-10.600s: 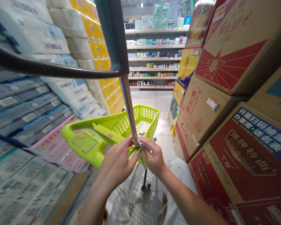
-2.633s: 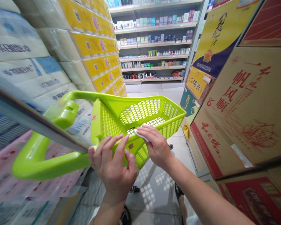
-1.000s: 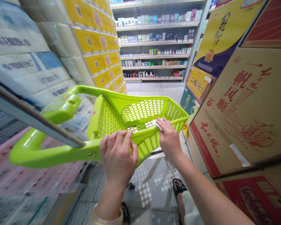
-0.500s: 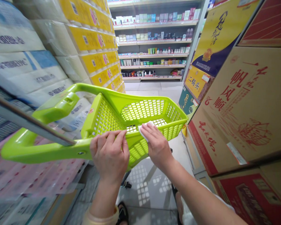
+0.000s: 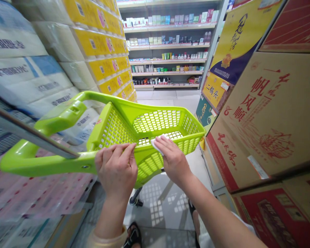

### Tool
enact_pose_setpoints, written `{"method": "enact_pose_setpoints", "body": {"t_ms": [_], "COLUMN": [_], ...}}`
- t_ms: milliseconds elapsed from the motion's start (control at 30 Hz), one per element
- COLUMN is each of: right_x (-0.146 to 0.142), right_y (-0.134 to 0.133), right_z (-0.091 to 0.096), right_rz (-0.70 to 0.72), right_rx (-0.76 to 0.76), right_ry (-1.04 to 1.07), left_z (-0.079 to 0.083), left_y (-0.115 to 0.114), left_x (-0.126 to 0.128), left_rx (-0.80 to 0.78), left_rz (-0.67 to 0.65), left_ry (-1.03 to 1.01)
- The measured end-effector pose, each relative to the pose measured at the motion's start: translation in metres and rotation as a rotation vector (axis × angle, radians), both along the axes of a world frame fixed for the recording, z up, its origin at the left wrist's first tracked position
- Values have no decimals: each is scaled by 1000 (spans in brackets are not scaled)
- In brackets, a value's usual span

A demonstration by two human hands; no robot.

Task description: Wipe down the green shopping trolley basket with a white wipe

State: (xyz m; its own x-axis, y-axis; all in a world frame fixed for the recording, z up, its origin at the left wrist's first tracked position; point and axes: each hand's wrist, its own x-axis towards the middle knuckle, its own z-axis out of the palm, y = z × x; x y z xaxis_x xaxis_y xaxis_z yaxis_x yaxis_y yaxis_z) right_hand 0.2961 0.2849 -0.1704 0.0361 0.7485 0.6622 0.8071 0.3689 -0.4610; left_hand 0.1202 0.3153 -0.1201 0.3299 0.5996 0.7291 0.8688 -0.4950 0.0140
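A bright green plastic shopping cart point(image 5: 80, 164) with a mesh basket stands in front of me. My left hand point(image 5: 117, 167) is closed over its near rim, close to the fold-down seat panel point(image 5: 116, 127). Farther along the same rim, my right hand point(image 5: 172, 155) presses a white cloth or tissue point(image 5: 156, 144) onto the edge, fingers bent over it. Most of the white piece is hidden under those fingers. The basket's bottom shows its slots, with light from the floor coming through.
Packs of tissue paper point(image 5: 100, 44) are stacked high on the left. Printed cartons point(image 5: 258, 113) line the right side. Shelves of bottles and small boxes point(image 5: 167, 44) close off the far end. A grey metal bar point(image 5: 33, 132) crosses the cart's handle end. Below lies a tiled floor point(image 5: 167, 210).
The cart and my left hand sit slightly farther left in view, and more of a cart wheel shows below. My right hand keeps the white piece on the rim.
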Motion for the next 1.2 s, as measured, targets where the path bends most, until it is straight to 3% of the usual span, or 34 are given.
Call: {"method": "enact_pose_setpoints", "body": {"t_ms": [100,167,400,467,667,733,833,933,1000,1133,1200], "right_x": [25,32,-16,-11,24,14,-7,-6,9,33,26], "right_y": [5,8,4,4,7,6,3,2,4,6,5], "right_z": [-3,-5,0,0,-12,-13,-11,-8,-7,-9,-10], "right_rz": [-249,-327,55,38,-247,-226,-84,38,-32,-329,-301], "right_rx": [-62,-71,29,18,-44,-21,13,14,-5,-57,-48], "right_ry": [94,131,10,12,113,111,65,23,44,113,78], "left_z": [0,0,3,3,0,-2,-6,-11,-13,-16,-15], "left_y": [0,0,1,5,9,6,3,5,7,11,12], "left_x": [0,1,5,3,2,6,14,19,18,13,12], "left_rx": [3,3,-1,3,24,37,-11,-138,-208,-238,-225], "left_rz": [1,9,70,75,146,105,-116,-285,-287,-241,-227], "left_ry": [-3,-5,-29,-45,-105,-109,-56,32,64,54,50]}}
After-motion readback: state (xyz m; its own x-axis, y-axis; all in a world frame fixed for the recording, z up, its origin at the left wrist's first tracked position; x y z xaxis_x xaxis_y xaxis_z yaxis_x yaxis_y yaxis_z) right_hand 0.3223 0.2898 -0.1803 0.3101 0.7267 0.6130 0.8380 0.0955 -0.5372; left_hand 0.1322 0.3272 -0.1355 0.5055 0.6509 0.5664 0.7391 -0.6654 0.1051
